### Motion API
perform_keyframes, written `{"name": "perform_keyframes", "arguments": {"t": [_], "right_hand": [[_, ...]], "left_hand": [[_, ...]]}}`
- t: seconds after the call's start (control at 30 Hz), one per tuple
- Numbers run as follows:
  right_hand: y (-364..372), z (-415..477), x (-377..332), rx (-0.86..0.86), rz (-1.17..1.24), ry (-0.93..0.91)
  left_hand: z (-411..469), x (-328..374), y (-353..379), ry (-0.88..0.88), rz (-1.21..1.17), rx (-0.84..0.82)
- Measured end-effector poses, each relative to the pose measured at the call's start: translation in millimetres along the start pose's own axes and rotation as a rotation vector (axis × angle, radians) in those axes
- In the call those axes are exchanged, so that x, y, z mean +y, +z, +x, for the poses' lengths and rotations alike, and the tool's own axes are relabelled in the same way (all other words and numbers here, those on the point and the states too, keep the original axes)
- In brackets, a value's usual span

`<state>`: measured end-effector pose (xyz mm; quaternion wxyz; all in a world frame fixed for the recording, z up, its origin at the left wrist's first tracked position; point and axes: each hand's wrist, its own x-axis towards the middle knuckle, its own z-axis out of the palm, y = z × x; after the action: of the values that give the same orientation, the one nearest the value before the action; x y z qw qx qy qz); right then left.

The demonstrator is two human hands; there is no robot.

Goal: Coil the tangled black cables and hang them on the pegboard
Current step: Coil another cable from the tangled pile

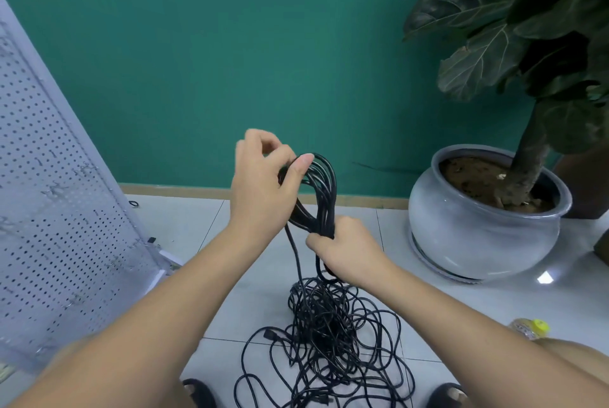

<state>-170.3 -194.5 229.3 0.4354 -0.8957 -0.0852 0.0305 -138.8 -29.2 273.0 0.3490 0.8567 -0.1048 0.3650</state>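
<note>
Our left hand (263,183) pinches the top of a looped bundle of thin black cable (329,190). Our right hand (349,251) grips its bottom, above the tangled black pile (329,341) on the pale tiled floor (461,308).

You get soft, even indoor light with only faint shadows. A bright glare patch sits on the floor tiles (494,302) beside the glossy pot (478,236). The pegboard (59,210) at your left edge smears and bends, and the leaves (478,55) look dark
</note>
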Motion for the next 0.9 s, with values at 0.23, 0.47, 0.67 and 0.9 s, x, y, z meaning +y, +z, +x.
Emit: {"name": "perform_keyframes", "arguments": {"t": [0.23, 0.47, 0.67, 0.9], "right_hand": [[-1, 1, 4, 0.028, 0.163, -0.070], [3, 8, 6, -0.174, 0.260, -0.079], [3, 5, 1, -0.354, 0.273, -0.062], [3, 11, 4, -0.329, 0.303, -0.056]], "left_hand": [[1, 15, 11, -0.299, -0.505, -0.217], [12, 14, 13, -0.691, -0.889, -0.383], [22, 16, 1, -0.822, -1.083, -0.576], [33, 15, -12, -0.786, -1.227, -0.527]]}}
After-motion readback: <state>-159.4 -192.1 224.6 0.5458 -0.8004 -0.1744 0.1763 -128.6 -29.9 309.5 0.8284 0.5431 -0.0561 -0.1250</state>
